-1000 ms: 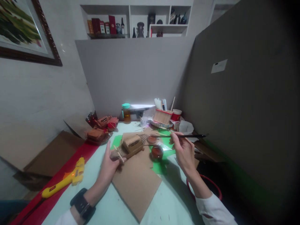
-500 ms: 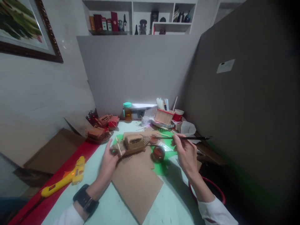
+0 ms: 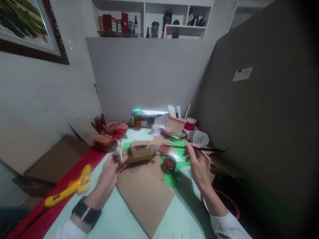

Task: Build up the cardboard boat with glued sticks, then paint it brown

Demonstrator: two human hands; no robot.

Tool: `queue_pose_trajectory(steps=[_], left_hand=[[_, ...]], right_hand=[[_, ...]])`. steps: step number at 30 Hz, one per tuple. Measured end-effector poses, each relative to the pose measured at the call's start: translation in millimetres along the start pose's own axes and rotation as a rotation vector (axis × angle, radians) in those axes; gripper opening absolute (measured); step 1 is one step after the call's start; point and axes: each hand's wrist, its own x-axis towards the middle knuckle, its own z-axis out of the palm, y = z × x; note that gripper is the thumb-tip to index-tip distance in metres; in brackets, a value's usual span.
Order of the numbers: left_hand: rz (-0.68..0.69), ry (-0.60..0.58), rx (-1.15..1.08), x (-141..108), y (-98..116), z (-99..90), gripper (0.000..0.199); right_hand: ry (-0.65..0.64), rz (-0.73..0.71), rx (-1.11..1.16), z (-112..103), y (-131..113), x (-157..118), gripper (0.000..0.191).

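Note:
My left hand point(image 3: 111, 169) is closed on the left end of a small cardboard model boat point(image 3: 141, 152), which has a cabin with a window slot and a thin upright stick near that end. Between the fingers of my right hand point(image 3: 199, 162) is a slim dark paintbrush point(image 3: 206, 149), held almost level. Its tip reaches left to the boat's right end; whether it touches cannot be made out. Just below the brush stands a small jar of reddish-brown liquid point(image 3: 169, 164), with a round reddish lid or dish point(image 3: 163, 148) behind it. Under the boat lie cardboard sheets point(image 3: 147, 199).
A yellow glue gun point(image 3: 72, 187) with a lit orange light lies at left. Reddish-brown model boats point(image 3: 104, 141) sit at the back left. Behind are a green-capped bottle point(image 3: 137, 119), a stick box point(image 3: 175, 124) and a red-white tub point(image 3: 190, 123). Grey panels border the back and right.
The boat has shifted slightly left with my left hand, which has turned a little. My right hand and the brush have barely moved; the camera view has shifted slightly.

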Motion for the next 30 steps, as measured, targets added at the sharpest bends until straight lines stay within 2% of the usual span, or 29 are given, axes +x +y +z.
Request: queue_pose_trajectory(steps=[6,13,18,22,25,30], left_hand=[[0.003,0.055,-0.082,0.5,13.7,0.5,0.03],[0.0,0.117,-0.172,1.1,23.1,-0.5,0.025],[-0.034,0.097,-0.228,-4.2,25.5,4.8,0.03],[-0.083,0.025,-0.244,-14.8,29.6,14.1,0.04],[-0.109,-0.011,-0.242,-19.7,31.4,17.9,0.048],[-0.125,0.056,-0.198,-17.1,25.1,9.4,0.031]], right_hand=[[-0.025,0.005,0.114,1.8,-2.7,-0.9,0.034],[-0.041,-0.001,0.242,6.1,-6.6,-3.5,0.032],[-0.103,-0.018,0.287,9.2,-20.4,-9.9,0.031],[-0.198,-0.035,0.311,10.1,-40.2,-15.9,0.023],[-0.241,-0.03,0.337,10.6,-49.5,-18.8,0.03],[-0.246,-0.009,0.377,10.1,-52.8,-19.2,0.039]])
